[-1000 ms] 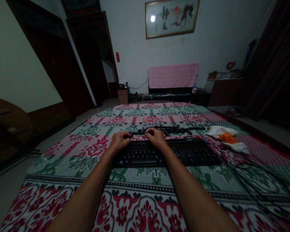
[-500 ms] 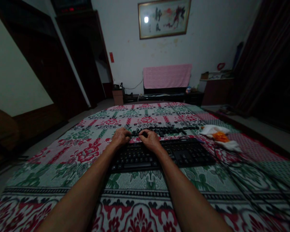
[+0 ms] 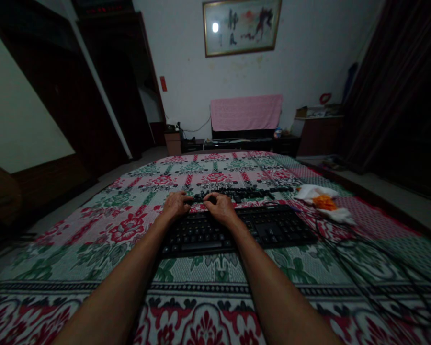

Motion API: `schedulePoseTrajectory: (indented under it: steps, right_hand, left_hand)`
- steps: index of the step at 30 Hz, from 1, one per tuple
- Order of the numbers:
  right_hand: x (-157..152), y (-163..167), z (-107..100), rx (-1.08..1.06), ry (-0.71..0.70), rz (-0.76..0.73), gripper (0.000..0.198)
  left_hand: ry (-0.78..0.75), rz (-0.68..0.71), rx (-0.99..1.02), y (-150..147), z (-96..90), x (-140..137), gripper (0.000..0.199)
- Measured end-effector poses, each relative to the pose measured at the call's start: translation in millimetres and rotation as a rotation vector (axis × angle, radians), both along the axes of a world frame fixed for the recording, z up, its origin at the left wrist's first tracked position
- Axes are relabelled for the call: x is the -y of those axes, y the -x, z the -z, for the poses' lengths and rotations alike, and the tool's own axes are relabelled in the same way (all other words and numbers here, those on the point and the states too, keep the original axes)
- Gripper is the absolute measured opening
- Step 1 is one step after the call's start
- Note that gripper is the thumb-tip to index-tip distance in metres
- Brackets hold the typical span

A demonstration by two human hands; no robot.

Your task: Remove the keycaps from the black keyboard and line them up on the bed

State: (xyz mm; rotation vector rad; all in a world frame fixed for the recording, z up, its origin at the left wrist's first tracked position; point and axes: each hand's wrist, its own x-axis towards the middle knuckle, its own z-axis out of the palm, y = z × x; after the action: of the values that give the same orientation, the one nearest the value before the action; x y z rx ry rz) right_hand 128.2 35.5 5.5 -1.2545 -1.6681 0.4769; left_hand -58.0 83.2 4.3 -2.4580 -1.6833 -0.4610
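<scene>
A black keyboard (image 3: 201,235) lies on a patterned cloth, its lower rows of keys towards me. Just beyond its back edge, small black pieces that look like loose keycaps (image 3: 251,194) are strewn in a line. My left hand (image 3: 176,205) is over the keyboard's back left corner, fingers curled at the near end of those pieces. Close beside it, my right hand (image 3: 220,207) hovers over the back edge with thumb and forefinger bent together. Whatever either hand pinches is too small and dark to make out. My right wrist and forearm cover part of the keyboard.
White and orange crumpled bags or cloths (image 3: 325,201) lie right of the keyboard. Black cables (image 3: 359,273) coil over the cloth (image 3: 129,230) at the right. Beyond stands a low cabinet with a pink towel (image 3: 246,112) draped over a screen-like shape.
The view has shifted slightly, so everything sits a little further left. Both hands stay at the keyboard's back edge, with only small finger movements.
</scene>
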Motion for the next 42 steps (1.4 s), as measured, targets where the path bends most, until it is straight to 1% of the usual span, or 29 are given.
schedulePoseTrajectory:
  steps: [3,5,9,10,12,15,18,20,24,27,29,31,33,34,38,40,42]
  right_hand:
    - [0,1,-4,-0.015,0.0,-0.019,0.016]
    - [2,2,-12,-0.025,-0.008,-0.049,0.017]
    - [10,6,-36,-0.025,-0.023,-0.103,0.02]
    - [13,8,-41,-0.019,-0.03,-0.102,0.021]
    - [20,13,-50,0.0,-0.048,-0.092,0.021]
    - [32,24,-53,0.026,-0.065,-0.075,0.019]
    - [43,33,-49,0.061,-0.095,-0.059,0.016]
    - [49,35,-46,0.086,-0.106,-0.046,0.016]
    - [56,34,-42,0.104,-0.099,-0.035,0.017]
    - [60,33,-41,0.128,-0.097,-0.025,0.016]
    - [63,33,-41,0.149,-0.1,-0.045,0.016]
    - [67,31,-38,0.148,-0.107,-0.107,0.02]
    - [70,24,-32,0.124,-0.115,-0.154,0.028]
    - [70,20,-27,0.108,-0.119,-0.141,0.031]
    - [71,3,-5,0.161,-0.183,-0.029,0.023]
    - [72,-2,3,0.192,-0.185,-0.028,0.023]
    - [73,-4,7,0.207,-0.191,-0.045,0.023]
  left_hand:
    - [-0.023,0.031,0.043,-2,-6.3,5,0.034]
    - [-0.023,0.057,0.127,-4,-12.9,13,0.031]
    - [0.049,0.14,0.385,-10,-30.6,43,0.034]
    - [0.059,0.158,0.418,-12,-35.5,53,0.036]
    - [0.046,0.17,0.443,-16,-44.4,71,0.037]
    - [-0.012,0.131,0.407,-19,-52.7,92,0.028]
    - [-0.027,0.077,0.348,-19,-52.6,102,0.024]
    - [-0.01,0.077,0.347,-19,-49.7,104,0.024]
    - [-0.023,0.091,0.325,-21,-43.0,107,0.024]
    - [-0.04,0.044,0.311,-25,-38.2,112,0.025]
    - [-0.035,0.001,0.305,-27,-35.7,115,0.026]
    - [-0.017,-0.039,0.31,-24,-34.7,117,0.025]
    - [0.016,-0.075,0.363,-18,-35.6,117,0.023]
    - [0.034,-0.093,0.408,-14,-36.5,117,0.022]
    - [0.09,-0.154,0.585,1,-38.4,115,0.021]
    - [0.116,-0.144,0.633,4,-36.3,113,0.02]
    - [0.145,-0.094,0.687,4,-32.0,111,0.021]
